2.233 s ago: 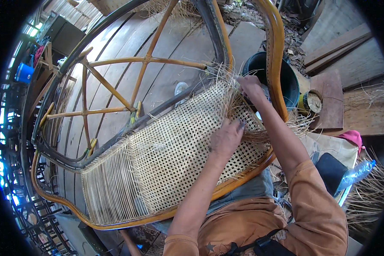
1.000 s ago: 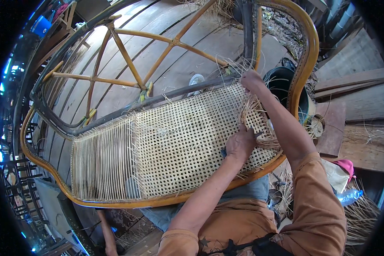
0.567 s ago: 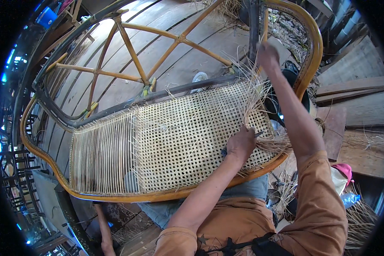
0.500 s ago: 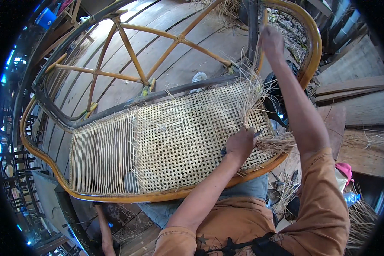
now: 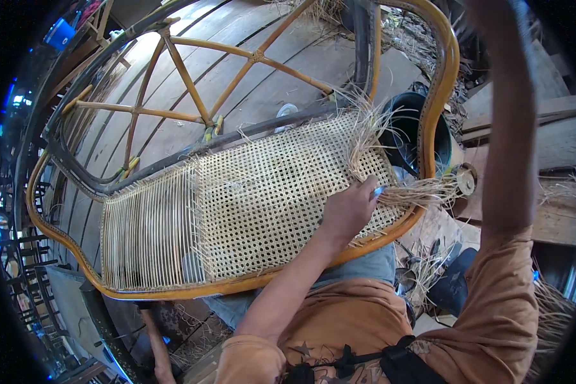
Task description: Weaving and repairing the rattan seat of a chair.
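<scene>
A cane seat panel (image 5: 262, 211) lies across my lap inside a curved, varnished rattan frame (image 5: 173, 294). Its middle and right part is woven in an open mesh, while the left part has only parallel strands. My left hand (image 5: 351, 210) is closed at the panel's right end, on a small pointed metal tool (image 5: 379, 192) whose tip juts out past the fingers. Loose cane strands (image 5: 365, 137) bunch up beside that hand, and more strands (image 5: 422, 192) trail off to the right. High at the upper right, my right hand (image 5: 493, 9) is raised, dark and cut by the picture's edge; its fingers cannot be made out.
A dark bucket (image 5: 406, 131) stands behind the panel's right end. Crossed rattan braces (image 5: 257, 57) rise from the frame over a plank floor (image 5: 237, 105). Boards (image 5: 557, 141) lie at the right. Another person's arm (image 5: 157, 345) shows at lower left.
My right hand has swung up and to the right, away from the strands. My left hand stays at the panel's right end. The whole scene has shifted slightly left in view.
</scene>
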`<state>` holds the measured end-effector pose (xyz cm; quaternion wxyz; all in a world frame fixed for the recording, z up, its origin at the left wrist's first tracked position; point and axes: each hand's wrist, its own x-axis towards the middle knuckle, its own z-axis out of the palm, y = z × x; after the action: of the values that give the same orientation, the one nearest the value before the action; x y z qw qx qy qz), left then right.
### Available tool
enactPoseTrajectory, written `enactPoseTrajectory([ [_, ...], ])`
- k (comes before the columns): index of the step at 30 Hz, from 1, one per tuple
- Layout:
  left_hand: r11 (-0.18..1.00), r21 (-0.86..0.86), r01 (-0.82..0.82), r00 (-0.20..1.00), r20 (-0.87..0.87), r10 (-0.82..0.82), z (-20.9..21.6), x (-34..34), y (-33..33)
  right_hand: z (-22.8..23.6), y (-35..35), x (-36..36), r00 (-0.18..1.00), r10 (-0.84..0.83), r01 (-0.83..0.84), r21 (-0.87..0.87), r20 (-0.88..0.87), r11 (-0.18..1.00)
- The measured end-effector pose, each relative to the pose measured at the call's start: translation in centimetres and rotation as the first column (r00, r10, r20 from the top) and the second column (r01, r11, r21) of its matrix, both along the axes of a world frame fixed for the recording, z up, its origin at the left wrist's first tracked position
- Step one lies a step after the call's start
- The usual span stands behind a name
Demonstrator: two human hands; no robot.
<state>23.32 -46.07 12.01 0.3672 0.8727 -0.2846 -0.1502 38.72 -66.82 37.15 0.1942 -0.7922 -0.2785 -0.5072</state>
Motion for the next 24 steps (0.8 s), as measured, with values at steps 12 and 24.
enactPoseTrajectory([
  [12, 0.939, 0.194, -0.284, 0.901, -0.280, 0.331, 2.6, -12.2, 17.4, -23.4, 18.5, -22.9, -0.128, -0.085, -0.663, 0.022, -0.988, 0.748],
  [24, 0.651, 0.341, -0.678, 0.638, -0.168, 0.752, 5.3, -15.5, 29.7, -23.7, 9.0, -17.7, 0.432, -0.131, -0.289, -0.274, -0.893, 0.917],
])
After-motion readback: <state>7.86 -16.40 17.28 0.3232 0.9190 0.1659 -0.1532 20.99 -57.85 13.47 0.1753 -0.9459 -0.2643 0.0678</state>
